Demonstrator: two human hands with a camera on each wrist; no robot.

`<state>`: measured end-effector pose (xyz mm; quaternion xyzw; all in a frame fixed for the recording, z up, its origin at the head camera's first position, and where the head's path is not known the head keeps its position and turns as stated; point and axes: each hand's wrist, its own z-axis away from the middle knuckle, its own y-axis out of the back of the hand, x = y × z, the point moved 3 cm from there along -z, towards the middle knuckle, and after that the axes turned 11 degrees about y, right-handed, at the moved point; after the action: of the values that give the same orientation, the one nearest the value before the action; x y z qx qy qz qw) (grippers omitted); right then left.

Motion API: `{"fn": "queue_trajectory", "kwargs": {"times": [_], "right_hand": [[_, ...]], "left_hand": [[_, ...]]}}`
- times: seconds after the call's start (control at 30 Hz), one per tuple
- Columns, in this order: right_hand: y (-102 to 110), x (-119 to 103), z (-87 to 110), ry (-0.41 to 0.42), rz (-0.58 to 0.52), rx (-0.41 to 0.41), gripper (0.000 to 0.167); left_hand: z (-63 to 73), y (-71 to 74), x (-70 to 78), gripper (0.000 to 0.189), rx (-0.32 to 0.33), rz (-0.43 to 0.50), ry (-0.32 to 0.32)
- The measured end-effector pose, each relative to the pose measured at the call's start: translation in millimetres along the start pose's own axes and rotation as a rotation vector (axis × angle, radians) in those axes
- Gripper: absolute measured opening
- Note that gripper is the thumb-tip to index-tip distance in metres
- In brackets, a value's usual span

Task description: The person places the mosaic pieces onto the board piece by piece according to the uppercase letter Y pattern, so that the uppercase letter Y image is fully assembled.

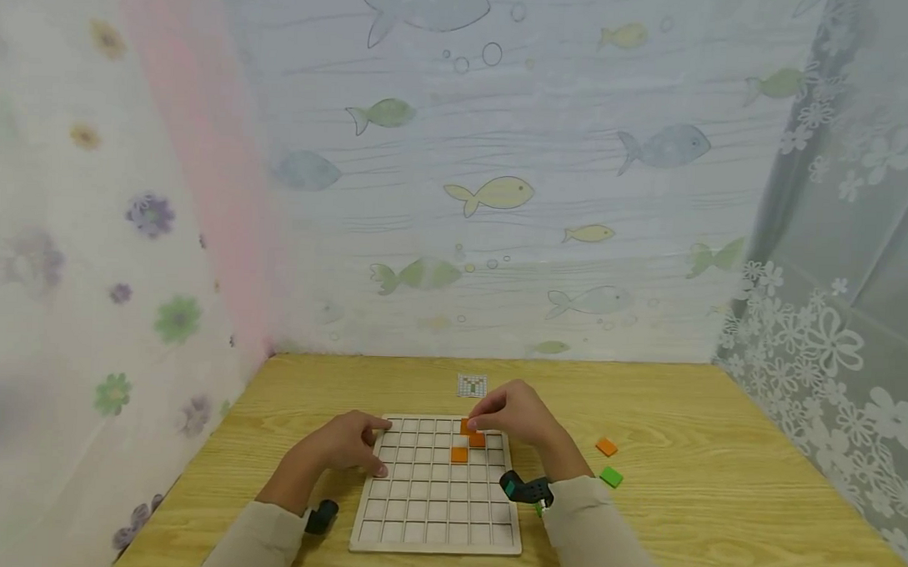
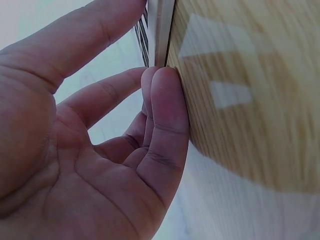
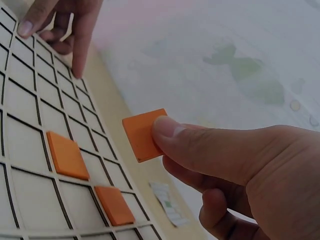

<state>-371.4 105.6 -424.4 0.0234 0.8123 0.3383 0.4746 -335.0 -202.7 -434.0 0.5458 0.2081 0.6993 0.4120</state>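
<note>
Above gridded board point(image 1: 416, 509), orange square tile point(image 3: 139, 137) pinched by right hand point(image 1: 520, 413), best lowered level; left edge steadied by left hand point(image 1: 343, 442), thumb, forefinger spread.

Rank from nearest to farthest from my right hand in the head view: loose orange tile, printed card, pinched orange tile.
1. Pinched orange tile: held by your right hand.
2. Printed card: just beyond the board.
3. Loose orange tile: right, on the table.

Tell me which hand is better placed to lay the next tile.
Probably the right hand: it pinches an orange tile over the grid board, near two placed tiles. The left hand holds no tile and touches the board's left edge.
</note>
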Motion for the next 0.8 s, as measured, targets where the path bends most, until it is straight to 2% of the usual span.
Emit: {"fn": "queue_trajectory", "kwargs": {"times": [0.43, 0.8], "right_hand": [[-27.4, -10.8, -12.6, -0.033, -0.029, 0.017, 0.005], [-46.2, -22.0, -18.6, -0.097, -0.039, 0.032, 0.005]], "left_hand": [[2.3, 0.4, -0.8, 0.076, 0.001, -0.001, 0.012], [-4.9, 0.5, -2.2, 0.078, 0.003, -0.009, 0.002]]}}
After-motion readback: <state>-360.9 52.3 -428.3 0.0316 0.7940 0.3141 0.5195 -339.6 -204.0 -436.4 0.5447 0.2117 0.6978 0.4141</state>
